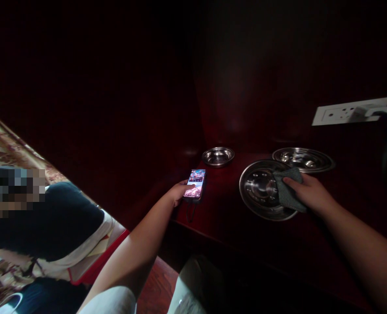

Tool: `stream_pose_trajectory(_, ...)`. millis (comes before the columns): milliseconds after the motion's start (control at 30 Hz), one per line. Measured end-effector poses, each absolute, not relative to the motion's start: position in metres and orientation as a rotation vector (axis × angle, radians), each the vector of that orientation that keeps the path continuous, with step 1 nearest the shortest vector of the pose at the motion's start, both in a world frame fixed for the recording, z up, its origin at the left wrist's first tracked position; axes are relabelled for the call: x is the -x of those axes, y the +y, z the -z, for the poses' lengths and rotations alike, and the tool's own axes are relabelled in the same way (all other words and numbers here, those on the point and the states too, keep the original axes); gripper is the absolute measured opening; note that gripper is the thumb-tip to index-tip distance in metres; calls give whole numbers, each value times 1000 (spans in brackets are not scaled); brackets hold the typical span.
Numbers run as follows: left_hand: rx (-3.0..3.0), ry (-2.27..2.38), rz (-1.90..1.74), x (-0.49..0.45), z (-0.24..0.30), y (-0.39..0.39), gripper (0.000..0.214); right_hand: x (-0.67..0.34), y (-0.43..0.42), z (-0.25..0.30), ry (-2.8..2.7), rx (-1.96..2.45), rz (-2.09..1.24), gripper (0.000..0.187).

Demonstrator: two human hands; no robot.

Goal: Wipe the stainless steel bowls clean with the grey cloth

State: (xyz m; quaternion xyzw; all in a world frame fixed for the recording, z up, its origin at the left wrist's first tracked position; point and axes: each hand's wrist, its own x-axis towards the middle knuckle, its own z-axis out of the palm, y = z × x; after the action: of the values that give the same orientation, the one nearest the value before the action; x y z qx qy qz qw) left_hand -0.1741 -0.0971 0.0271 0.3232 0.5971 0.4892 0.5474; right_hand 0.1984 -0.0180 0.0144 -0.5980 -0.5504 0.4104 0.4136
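My left hand (178, 192) is closed around the lower left side of a smartphone (197, 179), with the thumb over its lit screen. A dark loop hangs from the phone's lower end. To the right, my right hand (311, 192) grips a grey cloth (289, 192) together with the right rim of a shiny steel bowl (257, 189). The bowl is tilted, its hollow side facing me. Behind it a wide steel plate (303, 159) rests on the dark red surface (219, 213). A smaller steel bowl (218, 157) stands beyond the phone.
A white wall socket (350, 111) with a plug in it is at the upper right. Dark red panels rise behind and to the left. Another person (56, 218) in a dark top is at the lower left, near patterned fabric (3, 139).
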Motion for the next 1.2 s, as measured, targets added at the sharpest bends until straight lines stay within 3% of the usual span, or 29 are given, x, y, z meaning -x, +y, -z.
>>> stream_pose_trajectory(167, -768, 1389, -1153, 176, -25, -95, 34, -199, -18, -14, -1377, 1476, -1032, 27)
stream_pose_trajectory(433, -815, 1450, -1157, 177, -22, -96, 57, -197, -21, -19, -1387, 1489, -1036, 27)
stream_pose_trajectory(800, -793, 1439, -1156, 177, -22, -97, 61, -201, -16, -13, -1411, 1497, -1020, 27)
stream_pose_trajectory(1200, -777, 1497, -1156, 175, -25, -97, 38, -202, -16, -11, -1421, 1468, -1012, 28)
